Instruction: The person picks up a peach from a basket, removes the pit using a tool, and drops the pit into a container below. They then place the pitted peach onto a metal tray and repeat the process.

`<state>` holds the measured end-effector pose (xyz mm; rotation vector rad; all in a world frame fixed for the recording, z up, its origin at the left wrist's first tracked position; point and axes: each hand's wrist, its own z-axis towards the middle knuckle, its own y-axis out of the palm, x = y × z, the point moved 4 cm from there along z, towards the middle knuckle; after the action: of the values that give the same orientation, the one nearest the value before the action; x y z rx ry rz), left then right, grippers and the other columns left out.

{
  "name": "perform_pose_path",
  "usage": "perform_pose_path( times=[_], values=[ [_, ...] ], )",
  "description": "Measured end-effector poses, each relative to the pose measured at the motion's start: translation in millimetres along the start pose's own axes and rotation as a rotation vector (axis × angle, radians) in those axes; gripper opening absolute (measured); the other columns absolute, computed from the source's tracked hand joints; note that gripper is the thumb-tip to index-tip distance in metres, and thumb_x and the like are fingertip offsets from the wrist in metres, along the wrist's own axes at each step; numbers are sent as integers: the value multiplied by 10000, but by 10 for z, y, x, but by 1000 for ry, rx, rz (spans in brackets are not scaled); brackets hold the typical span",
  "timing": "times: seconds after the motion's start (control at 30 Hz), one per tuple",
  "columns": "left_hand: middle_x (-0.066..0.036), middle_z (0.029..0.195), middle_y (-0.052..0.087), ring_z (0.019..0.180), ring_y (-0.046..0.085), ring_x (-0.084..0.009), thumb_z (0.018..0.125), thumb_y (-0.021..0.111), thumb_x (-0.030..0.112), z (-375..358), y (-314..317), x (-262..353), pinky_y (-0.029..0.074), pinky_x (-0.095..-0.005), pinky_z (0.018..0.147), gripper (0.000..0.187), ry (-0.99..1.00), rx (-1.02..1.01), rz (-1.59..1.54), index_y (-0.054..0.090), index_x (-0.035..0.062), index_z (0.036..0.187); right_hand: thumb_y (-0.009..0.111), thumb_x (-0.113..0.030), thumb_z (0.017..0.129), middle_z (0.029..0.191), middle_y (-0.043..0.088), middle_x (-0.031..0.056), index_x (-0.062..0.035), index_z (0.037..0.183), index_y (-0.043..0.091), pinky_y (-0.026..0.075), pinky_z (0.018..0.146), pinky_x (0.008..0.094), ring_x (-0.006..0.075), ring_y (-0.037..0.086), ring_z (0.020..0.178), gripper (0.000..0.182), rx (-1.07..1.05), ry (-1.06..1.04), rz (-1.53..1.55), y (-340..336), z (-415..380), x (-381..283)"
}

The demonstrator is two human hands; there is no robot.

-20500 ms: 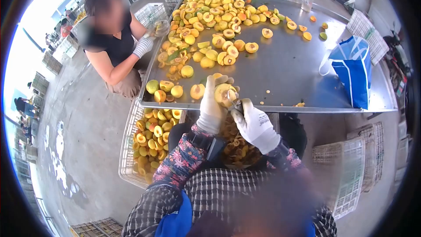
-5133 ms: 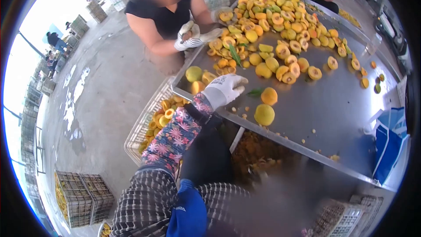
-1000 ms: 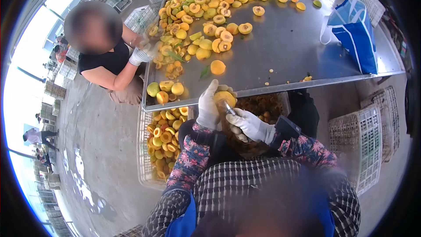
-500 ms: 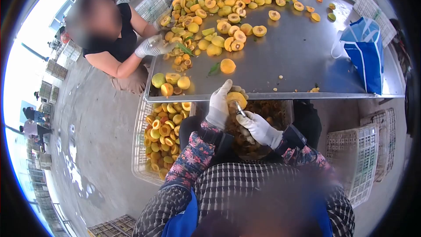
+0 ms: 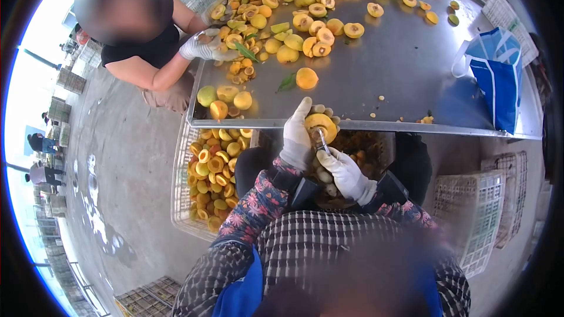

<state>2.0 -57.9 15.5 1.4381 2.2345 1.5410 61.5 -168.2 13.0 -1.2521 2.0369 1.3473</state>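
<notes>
My left hand (image 5: 299, 135), in a white glove, holds a halved yellow fruit (image 5: 323, 124) just over the near edge of the metal table (image 5: 388, 97). Its cut face is turned up toward me. My right hand (image 5: 345, 173), also gloved, is closed on a small metal tool (image 5: 322, 139), whose tip is at the middle of the cut face. On the table beyond my left hand lie a single orange-yellow fruit (image 5: 306, 78) and a green leaf (image 5: 286, 83). A container of dark scraps (image 5: 364, 144) sits below my hands.
Piled fruit (image 5: 288, 54) covers the table's far left. A co-worker's gloved hands (image 5: 205, 46) are at its left edge. A crate of fruit halves (image 5: 214, 170) stands below left, a blue bag (image 5: 499, 79) on the table's right, white crates (image 5: 470, 214) below right.
The view has shifted slightly. The held fruit's cut face now shows more fully, with the tool tip at its centre. The co-worker's hands remain beside the pile.
</notes>
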Motion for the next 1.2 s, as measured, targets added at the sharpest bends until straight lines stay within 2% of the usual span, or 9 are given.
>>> perform_pose_path(
  times=[0.1, 0.47, 0.6, 0.67, 0.87, 0.97, 1.07, 1.1, 1.2],
  values=[
    [-116, 884, 647, 848, 655, -337, 964, 560, 401, 52, -34, -42, 541, -473, 787, 338, -25, -57, 1, 583, 76, 875, 496, -379, 1016, 612, 437, -15, -104, 947, 534, 291, 364, 237, 97, 368, 406, 286, -101, 90, 181, -41, -31, 23],
    [-91, 910, 652, 866, 660, -309, 978, 542, 386, -90, 152, -206, 560, -457, 764, 302, -215, -205, 35, 591, 96, 909, 416, -422, 1033, 551, 373, -11, -62, 958, 525, 279, 348, 228, 100, 345, 369, 383, -464, 251, 494, -228, -328, -44],
    [-125, 905, 648, 882, 652, -334, 983, 545, 369, -100, 139, -175, 567, -442, 752, 317, -183, -172, -28, 596, 62, 921, 385, -424, 1040, 540, 385, -3, -40, 1008, 552, 297, 344, 225, 101, 357, 364, 419, -443, 181, 388, -287, -452, -102],
    [-104, 953, 651, 949, 634, -342, 978, 543, 379, -18, 1, -111, 532, -482, 837, 290, -156, -189, -74, 583, 93, 944, 375, -421, 1043, 536, 395, 2, -29, 1040, 563, 303, 342, 227, 102, 361, 362, 435, -434, 156, 367, -411, -517, -118],
    [-130, 1018, 639, 1034, 596, -392, 970, 574, 352, -92, -371, 321, 490, -538, 910, 285, 54, -64, -76, 581, 75, 1034, 440, -416, 1022, 606, 507, 32, -97, 1096, 534, 364, 405, 254, 129, 460, 443, 341, 72, 94, -292, -678, -421, -72],
    [-109, 1017, 636, 996, 631, -300, 971, 585, 292, -285, -430, 547, 537, -443, 893, 261, 222, -127, -16, 563, 54, 1076, 481, -372, 1015, 650, 504, 7, -91, 1106, 528, 392, 476, 253, 103, 472, 510, 299, 135, 62, -444, -592, -336, -47],
    [-93, 1011, 649, 945, 650, -223, 984, 559, 359, -210, -466, 471, 558, -361, 827, 346, 306, -71, 76, 594, 32, 1092, 624, -296, 952, 717, 557, -3, -48, 1073, 560, 452, 551, 270, 98, 533, 591, 284, 149, -520, -615, -313, -98, -172],
    [-88, 1008, 656, 925, 656, -196, 992, 544, 398, -162, -467, 399, 562, -334, 800, 395, 308, -24, 105, 612, 24, 1096, 663, -262, 922, 759, 635, 78, -18, 1071, 571, 495, 615, 337, 222, 630, 654, 300, 203, -708, -840, -115, -98, -334],
    [-77, 1029, 663, 943, 635, -180, 975, 559, 446, -173, -277, 165, 523, -313, 837, 463, 291, -15, 213, 623, 18, 1139, 678, -215, 895, 825, 665, 183, -2, 1086, 575, 506, 674, 411, 375, 659, 772, 305, 270, -715, -1203, 209, 46, -507]
  ],
)
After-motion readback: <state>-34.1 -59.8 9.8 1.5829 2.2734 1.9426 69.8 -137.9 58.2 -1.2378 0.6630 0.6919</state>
